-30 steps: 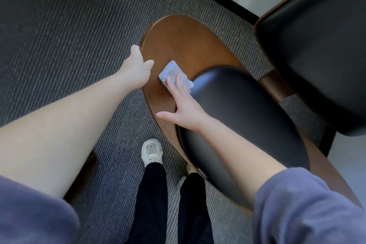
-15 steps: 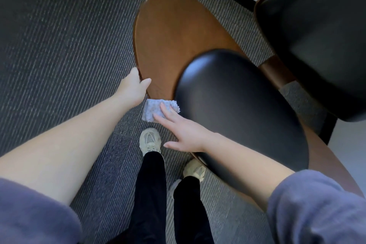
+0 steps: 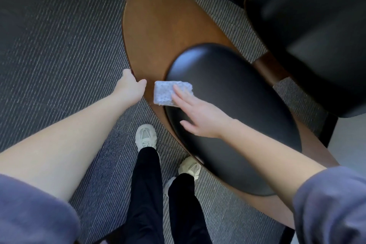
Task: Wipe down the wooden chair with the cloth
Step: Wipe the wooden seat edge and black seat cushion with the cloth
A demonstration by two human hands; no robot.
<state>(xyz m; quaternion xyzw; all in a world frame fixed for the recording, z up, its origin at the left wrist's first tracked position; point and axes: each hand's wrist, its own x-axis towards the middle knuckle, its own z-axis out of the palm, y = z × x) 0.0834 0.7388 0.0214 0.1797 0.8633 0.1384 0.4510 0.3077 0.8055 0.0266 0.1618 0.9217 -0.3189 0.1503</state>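
The wooden chair has a curved brown back panel with a black padded cushion on it. My left hand grips the panel's left edge, thumb on the wood. A folded light blue-white cloth lies where the wood meets the cushion's near end. My right hand presses flat on the cloth with the fingers spread over its right part.
A black padded seat fills the upper right, with a brown wooden arm piece below it. Dark ribbed carpet covers the floor. My legs in black trousers and pale shoes stand just below the chair's edge.
The cloth and my right hand slid from the panel's lower left edge to the right, onto the cushion's rim. My left hand kept its grip on the edge.
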